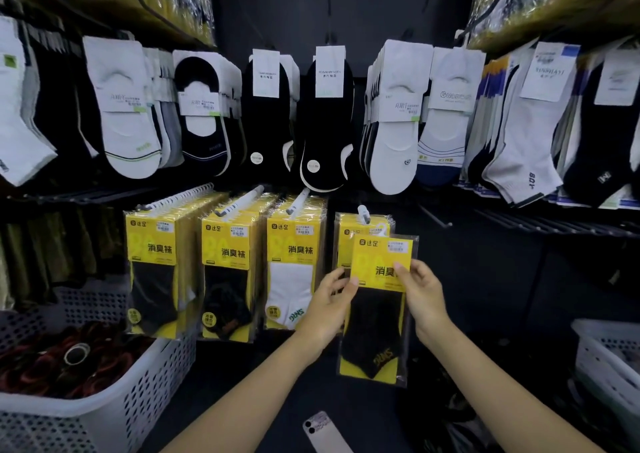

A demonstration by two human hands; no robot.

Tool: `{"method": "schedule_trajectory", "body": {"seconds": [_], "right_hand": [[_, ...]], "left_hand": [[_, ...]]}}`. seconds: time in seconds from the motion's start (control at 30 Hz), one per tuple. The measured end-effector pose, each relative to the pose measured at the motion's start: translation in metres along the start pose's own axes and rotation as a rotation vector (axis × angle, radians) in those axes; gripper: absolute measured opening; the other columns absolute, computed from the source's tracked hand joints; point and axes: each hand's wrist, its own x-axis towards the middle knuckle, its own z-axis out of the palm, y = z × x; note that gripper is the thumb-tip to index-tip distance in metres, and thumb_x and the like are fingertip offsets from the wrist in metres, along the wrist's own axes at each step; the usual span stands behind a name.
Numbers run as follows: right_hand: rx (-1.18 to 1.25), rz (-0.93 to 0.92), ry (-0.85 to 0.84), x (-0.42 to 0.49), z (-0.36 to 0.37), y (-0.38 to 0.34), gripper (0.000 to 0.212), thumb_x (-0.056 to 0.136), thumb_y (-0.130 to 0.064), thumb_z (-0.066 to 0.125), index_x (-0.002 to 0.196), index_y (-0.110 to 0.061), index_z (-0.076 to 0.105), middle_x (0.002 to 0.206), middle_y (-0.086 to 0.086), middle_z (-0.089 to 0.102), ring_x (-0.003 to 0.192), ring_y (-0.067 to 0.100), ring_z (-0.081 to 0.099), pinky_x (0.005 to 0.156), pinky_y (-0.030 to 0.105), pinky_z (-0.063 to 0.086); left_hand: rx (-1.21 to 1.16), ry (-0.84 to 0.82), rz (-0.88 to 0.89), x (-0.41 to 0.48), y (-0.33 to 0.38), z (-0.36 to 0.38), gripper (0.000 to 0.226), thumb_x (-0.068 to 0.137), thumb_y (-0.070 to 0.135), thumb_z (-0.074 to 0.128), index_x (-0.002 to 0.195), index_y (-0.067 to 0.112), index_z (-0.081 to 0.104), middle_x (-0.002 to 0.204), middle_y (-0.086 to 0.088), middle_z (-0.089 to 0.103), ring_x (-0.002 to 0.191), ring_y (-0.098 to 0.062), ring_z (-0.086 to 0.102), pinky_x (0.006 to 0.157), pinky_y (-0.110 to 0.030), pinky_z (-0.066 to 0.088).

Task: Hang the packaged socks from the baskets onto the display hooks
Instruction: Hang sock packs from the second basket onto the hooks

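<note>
Yellow-carded packet of black socks (375,331) pinched at both side edges, left hand (330,300) on one, right hand (420,293) on the other; keeps the card flat and the top free for threading; held up just below and in front of the white-tipped hook (363,213), overlapping the hung packet (343,241) already there; probably seeking the hanger hole, lost in glare; fills the thinnest of four matching rows (228,272); not yet hung.
</note>
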Motion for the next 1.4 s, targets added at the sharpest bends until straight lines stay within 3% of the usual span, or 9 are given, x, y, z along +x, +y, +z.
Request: {"method": "schedule_trajectory", "body": {"seconds": [0.27,0.47,0.63,0.8,0.97,1.1,1.23,1.33,1.4], "right_hand": [[-0.128,-0.035,-0.033,0.027,0.020,-0.007,0.006,0.094,-0.016,0.057,0.098,-0.015,0.061,0.093,-0.001,0.069,0.085,0.009,0.067,0.067,0.018,0.053],[-0.146,0.099,0.093,0.044,0.030,0.011,0.009,0.089,-0.022,0.066,0.090,-0.014,0.062,0.089,0.001,0.067,0.080,0.012,0.064,0.065,0.021,0.050],[-0.199,0.119,0.217,0.035,0.023,0.041,0.020,0.084,-0.024,0.072,0.097,-0.013,0.062,0.091,-0.001,0.064,0.076,0.005,0.058,0.060,0.013,0.041],[-0.253,0.151,0.201,-0.009,0.005,0.079,0.037,0.085,-0.026,0.071,0.117,-0.013,0.058,0.113,-0.003,0.056,0.100,0.010,0.054,0.082,0.020,0.042],[-0.330,0.381,0.082,-0.094,-0.020,0.151,0.037,0.086,-0.019,0.069,0.120,-0.009,0.058,0.113,0.000,0.058,0.101,0.012,0.054,0.083,0.023,0.040],[-0.444,0.573,0.027,-0.168,-0.037,0.216,0.030,0.084,-0.002,0.069,0.111,0.006,0.060,0.111,0.018,0.064,0.101,0.028,0.060,0.064,0.011,0.044],[-0.769,0.794,-0.314,-0.228,-0.054,0.264,0.010,0.082,-0.008,0.069,0.085,-0.009,0.060,0.090,0.008,0.060,0.083,0.017,0.058,0.064,0.018,0.040],[-0.871,0.917,-0.442,-0.259,-0.068,0.288,0.035,0.078,-0.018,0.076,0.107,-0.009,0.059,0.107,0.009,0.059,0.102,0.024,0.059,0.080,0.026,0.044],[-0.931,0.924,-0.494,-0.274,-0.074,0.292,0.041,0.074,-0.022,0.080,0.104,-0.012,0.054,0.105,0.007,0.055,0.095,0.020,0.055,0.076,0.025,0.041]], "left_hand": [[0.007,0.070,0.037,0.011,-0.002,0.002,0.052,0.094,0.045,0.050,0.141,0.040,0.029,0.131,0.016,0.043,0.097,0.010,0.047,0.070,-0.007,0.037],[0.130,0.091,0.080,0.023,-0.014,-0.003,0.064,0.094,0.043,0.052,0.149,0.033,0.021,0.151,0.005,0.032,0.134,-0.017,0.038,0.111,-0.041,0.037],[0.248,0.099,0.046,0.022,-0.036,-0.008,0.067,0.094,0.048,0.049,0.151,0.029,0.018,0.156,0.005,0.026,0.142,-0.015,0.025,0.115,-0.035,0.026],[0.262,0.080,-0.045,-0.014,-0.082,-0.018,0.064,0.095,0.045,0.050,0.149,0.022,0.025,0.154,0.004,0.029,0.140,-0.014,0.029,0.114,-0.033,0.028],[0.291,0.044,-0.230,-0.089,-0.161,-0.039,0.054,0.095,0.040,0.052,0.144,0.023,0.037,0.143,0.007,0.040,0.129,-0.008,0.039,0.100,-0.019,0.033],[0.211,0.171,-0.470,-0.162,-0.226,-0.048,0.044,0.095,0.025,0.056,0.135,0.008,0.049,0.131,-0.006,0.052,0.123,-0.021,0.050,0.102,-0.029,0.041],[0.214,0.287,-0.544,-0.229,-0.269,-0.059,0.017,0.092,0.007,0.059,0.107,0.007,0.065,0.097,-0.008,0.068,0.086,-0.017,0.063,0.073,-0.013,0.048],[0.311,0.266,-0.538,-0.256,-0.291,-0.067,0.022,0.091,0.005,0.060,0.112,0.008,0.064,0.114,-0.008,0.063,0.105,-0.023,0.058,0.092,-0.025,0.045],[0.349,0.278,-0.600,-0.266,-0.301,-0.070,0.032,0.090,0.011,0.062,0.122,0.007,0.057,0.118,0.001,0.057,0.112,-0.017,0.051,0.091,-0.019,0.038]]}}
